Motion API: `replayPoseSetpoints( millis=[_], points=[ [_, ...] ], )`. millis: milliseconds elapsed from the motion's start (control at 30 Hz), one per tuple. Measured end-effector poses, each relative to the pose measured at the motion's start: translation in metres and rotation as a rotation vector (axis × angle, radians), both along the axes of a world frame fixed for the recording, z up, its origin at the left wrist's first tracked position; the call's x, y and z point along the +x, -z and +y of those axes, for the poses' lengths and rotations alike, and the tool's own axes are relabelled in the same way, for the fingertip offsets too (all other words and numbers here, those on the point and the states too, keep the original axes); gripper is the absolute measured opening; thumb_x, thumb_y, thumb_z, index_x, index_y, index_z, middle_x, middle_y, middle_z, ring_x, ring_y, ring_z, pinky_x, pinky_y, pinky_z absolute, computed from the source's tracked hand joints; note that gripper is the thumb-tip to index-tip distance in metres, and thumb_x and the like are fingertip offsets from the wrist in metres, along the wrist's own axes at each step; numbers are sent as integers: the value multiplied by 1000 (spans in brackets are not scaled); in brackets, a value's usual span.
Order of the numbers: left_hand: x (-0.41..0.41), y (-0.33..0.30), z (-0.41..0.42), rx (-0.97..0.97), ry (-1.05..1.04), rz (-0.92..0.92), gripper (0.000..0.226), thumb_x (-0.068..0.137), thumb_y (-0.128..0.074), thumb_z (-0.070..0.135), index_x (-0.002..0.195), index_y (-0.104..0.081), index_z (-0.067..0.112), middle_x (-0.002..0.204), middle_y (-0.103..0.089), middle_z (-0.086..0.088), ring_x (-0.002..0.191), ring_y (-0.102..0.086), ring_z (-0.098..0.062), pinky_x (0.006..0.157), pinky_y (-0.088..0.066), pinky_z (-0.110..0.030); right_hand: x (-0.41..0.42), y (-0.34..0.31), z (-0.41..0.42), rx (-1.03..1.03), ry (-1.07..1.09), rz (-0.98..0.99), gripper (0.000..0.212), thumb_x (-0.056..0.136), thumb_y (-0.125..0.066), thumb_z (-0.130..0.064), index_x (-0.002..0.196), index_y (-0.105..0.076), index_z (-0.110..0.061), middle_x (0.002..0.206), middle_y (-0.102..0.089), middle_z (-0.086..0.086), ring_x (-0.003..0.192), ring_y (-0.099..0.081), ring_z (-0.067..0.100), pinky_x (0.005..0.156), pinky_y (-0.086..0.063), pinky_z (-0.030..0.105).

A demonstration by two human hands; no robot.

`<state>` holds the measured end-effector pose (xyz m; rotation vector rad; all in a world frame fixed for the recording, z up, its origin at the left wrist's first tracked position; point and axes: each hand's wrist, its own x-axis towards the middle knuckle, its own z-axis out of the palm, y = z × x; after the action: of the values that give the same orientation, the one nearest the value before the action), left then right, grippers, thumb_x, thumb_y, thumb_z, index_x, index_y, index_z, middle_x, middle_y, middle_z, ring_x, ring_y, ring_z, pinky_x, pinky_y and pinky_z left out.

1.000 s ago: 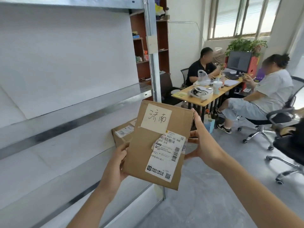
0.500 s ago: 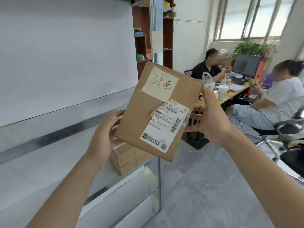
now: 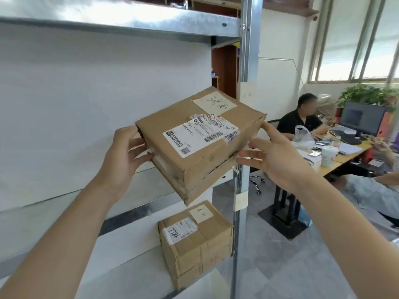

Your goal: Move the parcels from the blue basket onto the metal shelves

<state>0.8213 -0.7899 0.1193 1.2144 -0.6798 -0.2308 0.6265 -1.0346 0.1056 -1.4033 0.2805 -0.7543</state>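
I hold a flat brown cardboard parcel (image 3: 200, 141) with a white shipping label and a handwritten paper tag, tilted, in front of the metal shelves (image 3: 151, 22). My left hand (image 3: 123, 154) grips its left edge and my right hand (image 3: 274, 156) supports its right end with fingers spread. The parcel hovers at the right end of the middle shelf level, beside the upright post (image 3: 248, 61). A second taped parcel (image 3: 196, 240) marked 7786 sits on the shelf below. The blue basket is out of view.
The shelf boards (image 3: 54, 212) have a white wall behind them. Right of the post, two people sit at a desk (image 3: 345, 152) with a monitor, a cup and papers. Grey floor (image 3: 291, 266) lies beyond the rack.
I have raised the parcel and tipped it from upright toward flat, its label now facing up, at a higher shelf level. The lower parcel has come into full view.
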Motion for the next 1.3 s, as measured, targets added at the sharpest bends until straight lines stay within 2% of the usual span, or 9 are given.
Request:
replayPoseSetpoints(
  millis=[267, 433, 567, 700, 767, 867, 1000, 1167, 1300],
  points=[
    [40, 9, -32, 156, -74, 35, 48, 102, -43, 44, 80, -85, 33, 77, -81, 10, 96, -67, -23, 101, -54, -43, 55, 13, -7, -109, 132, 172, 42, 106, -62, -20, 146, -49, -15, 115, -64, -3, 98, -66, 15, 73, -69, 44],
    [53, 19, -46, 237, -99, 45, 49, 92, -42, 52, 111, -80, 28, 92, -85, 6, 103, -71, -23, 105, -53, -44, 72, 27, -10, -161, 157, 230, 46, 103, -65, -26, 142, -46, -11, 109, -63, -4, 92, -66, 11, 77, -68, 43],
    [59, 28, -57, 299, -119, 21, 50, 98, -38, 51, 111, -81, 29, 100, -85, 3, 97, -73, -20, 93, -54, -38, 82, 39, -12, -258, 247, 257, 44, 101, -68, -29, 136, -47, -13, 105, -66, 3, 94, -68, 19, 85, -64, 50],
    [63, 31, -67, 270, -158, 74, 45, 104, -39, 48, 104, -78, 26, 95, -78, 2, 82, -66, -14, 73, -47, -31, 91, 46, -12, -362, 290, 253, 59, 99, -71, -29, 145, -37, -14, 96, -64, 2, 85, -66, 14, 60, -52, 19],
    [64, 33, -73, 248, -174, 98, 45, 105, -40, 49, 104, -77, 25, 93, -76, 3, 80, -65, -12, 71, -45, -29, 95, 49, -10, -326, 295, 216, 80, 98, -72, -25, 158, -22, -14, 108, -66, 5, 95, -67, 19, 63, -50, 16],
    [64, 37, -82, 229, -176, 115, 51, 107, -37, 49, 92, -82, 30, 82, -80, 11, 74, -71, -2, 74, -48, -30, 99, 55, -6, -255, 294, 124, 88, 96, -75, -19, 160, -14, -21, 126, -63, 9, 114, -66, 26, 83, -57, 28],
    [56, 38, -89, 188, -164, 122, 56, 110, -31, 44, 125, -78, 18, 121, -81, -6, 115, -73, -22, 100, -54, -42, 102, 56, -4, -318, 313, 123, 63, 94, -77, -17, 141, -36, -23, 124, -56, 8, 105, -66, 30, 83, -62, 42],
    [50, 44, -94, 128, -146, 137, 66, 110, -28, 44, 86, -89, 38, 96, -86, 8, 87, -81, -5, 70, -60, -25, 101, 54, -5, -357, 278, 143, 61, 97, -73, -22, 146, -38, -20, 135, -49, 8, 114, -63, 32, 99, -58, 53],
    [43, 47, -92, 119, -171, 141, 62, 109, -28, 48, 95, -88, 38, 106, -85, 6, 102, -79, -10, 85, -56, -35, 96, 53, -7, -334, 243, 135, 63, 99, -71, -25, 150, -35, -19, 141, -47, 6, 122, -59, 28, 103, -57, 51]
  ],
)
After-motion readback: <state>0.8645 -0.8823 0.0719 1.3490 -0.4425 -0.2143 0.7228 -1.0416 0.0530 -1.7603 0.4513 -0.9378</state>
